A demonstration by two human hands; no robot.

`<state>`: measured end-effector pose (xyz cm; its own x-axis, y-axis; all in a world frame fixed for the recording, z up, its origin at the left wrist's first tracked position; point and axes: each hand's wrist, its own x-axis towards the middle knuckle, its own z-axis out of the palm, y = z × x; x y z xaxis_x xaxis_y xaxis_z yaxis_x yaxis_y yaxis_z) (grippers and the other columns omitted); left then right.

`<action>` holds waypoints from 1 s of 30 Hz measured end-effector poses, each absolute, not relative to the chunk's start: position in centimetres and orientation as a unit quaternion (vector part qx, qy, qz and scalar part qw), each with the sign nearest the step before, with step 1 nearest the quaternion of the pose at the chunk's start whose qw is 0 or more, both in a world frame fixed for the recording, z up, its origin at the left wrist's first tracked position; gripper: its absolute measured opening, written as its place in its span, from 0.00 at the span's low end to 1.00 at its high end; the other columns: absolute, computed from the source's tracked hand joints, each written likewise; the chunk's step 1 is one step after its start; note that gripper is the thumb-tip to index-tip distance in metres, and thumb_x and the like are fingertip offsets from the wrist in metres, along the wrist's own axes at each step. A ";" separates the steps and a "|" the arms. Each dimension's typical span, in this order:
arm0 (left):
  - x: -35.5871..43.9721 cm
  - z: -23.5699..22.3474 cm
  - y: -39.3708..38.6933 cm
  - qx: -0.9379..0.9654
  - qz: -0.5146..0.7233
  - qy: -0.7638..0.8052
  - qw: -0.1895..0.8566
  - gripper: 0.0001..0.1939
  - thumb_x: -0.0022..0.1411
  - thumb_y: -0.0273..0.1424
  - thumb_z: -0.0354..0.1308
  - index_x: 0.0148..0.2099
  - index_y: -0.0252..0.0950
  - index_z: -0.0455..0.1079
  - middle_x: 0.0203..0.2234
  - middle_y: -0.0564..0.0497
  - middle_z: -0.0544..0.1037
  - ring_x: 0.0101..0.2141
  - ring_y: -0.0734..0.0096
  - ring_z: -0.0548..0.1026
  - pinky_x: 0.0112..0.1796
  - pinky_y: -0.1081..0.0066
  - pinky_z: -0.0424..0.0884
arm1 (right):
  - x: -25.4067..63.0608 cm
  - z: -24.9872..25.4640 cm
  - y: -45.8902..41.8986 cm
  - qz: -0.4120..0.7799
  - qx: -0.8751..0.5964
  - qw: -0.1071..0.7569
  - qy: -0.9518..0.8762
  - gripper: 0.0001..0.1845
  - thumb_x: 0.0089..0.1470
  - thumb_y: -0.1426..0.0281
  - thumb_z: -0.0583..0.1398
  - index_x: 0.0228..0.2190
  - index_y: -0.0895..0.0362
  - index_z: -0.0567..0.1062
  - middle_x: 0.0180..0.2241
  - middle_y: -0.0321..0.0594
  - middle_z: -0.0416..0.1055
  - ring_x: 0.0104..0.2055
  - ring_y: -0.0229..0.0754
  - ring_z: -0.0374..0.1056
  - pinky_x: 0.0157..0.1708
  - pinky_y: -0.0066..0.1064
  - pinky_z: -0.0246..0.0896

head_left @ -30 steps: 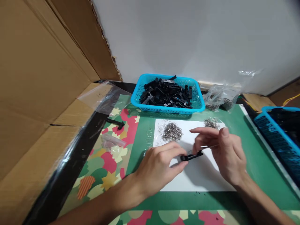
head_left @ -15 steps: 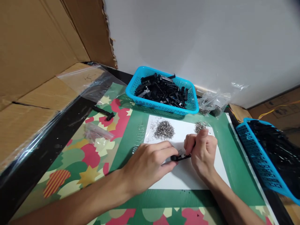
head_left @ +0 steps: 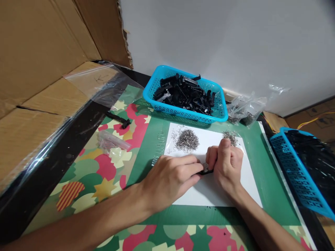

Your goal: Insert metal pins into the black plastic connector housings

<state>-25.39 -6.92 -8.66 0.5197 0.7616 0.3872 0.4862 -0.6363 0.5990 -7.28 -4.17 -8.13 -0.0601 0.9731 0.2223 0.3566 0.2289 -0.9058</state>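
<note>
White sheet: fine two-handed handling is judged in hand over it; a steady hold seems called for. Blue basket: placed behind the sheet, filled with black pieces. Left hand: angled inward, fingers closed on a black part. Right hand: curled fist-like, thumb raised; its contents cannot be told. Metal pile: heaped on the sheet. Black part: held between the hands, partly hidden.
</note>
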 end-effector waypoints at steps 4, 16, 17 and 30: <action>-25.4 -8.7 -6.9 0.852 0.320 0.363 0.200 0.08 0.73 0.27 0.58 0.42 0.35 0.80 0.31 0.52 0.82 0.31 0.71 0.82 0.31 0.74 0.74 | -7.6 -8.2 -4.2 0.373 -0.532 0.455 -0.609 0.45 0.72 0.44 0.47 0.09 0.53 0.65 0.10 0.36 0.58 0.14 0.34 0.57 0.18 0.32 0.48; -25.4 -8.9 -7.2 0.867 0.353 0.330 0.120 0.12 0.72 0.24 0.55 0.42 0.36 0.81 0.29 0.50 0.82 0.28 0.71 0.81 0.32 0.74 0.77 | -7.6 -8.4 -4.2 0.419 -0.524 0.440 -0.597 0.44 0.71 0.43 0.49 0.09 0.53 0.62 0.09 0.34 0.55 0.13 0.32 0.53 0.16 0.31 0.45; -25.4 -8.9 -7.2 0.869 0.353 0.327 0.116 0.12 0.73 0.24 0.54 0.42 0.36 0.81 0.29 0.51 0.82 0.28 0.72 0.80 0.31 0.74 0.76 | -7.6 -8.4 -4.3 0.422 -0.524 0.437 -0.597 0.44 0.71 0.43 0.49 0.09 0.53 0.62 0.09 0.34 0.55 0.13 0.32 0.52 0.16 0.31 0.44; -25.3 -8.9 -7.5 0.883 0.344 0.307 0.087 0.13 0.71 0.22 0.54 0.37 0.35 0.79 0.28 0.51 0.81 0.26 0.74 0.78 0.25 0.75 0.71 | -7.7 -8.5 -4.9 0.414 -0.512 0.435 -0.614 0.43 0.73 0.45 0.48 0.10 0.54 0.58 0.09 0.33 0.53 0.13 0.30 0.51 0.15 0.29 0.42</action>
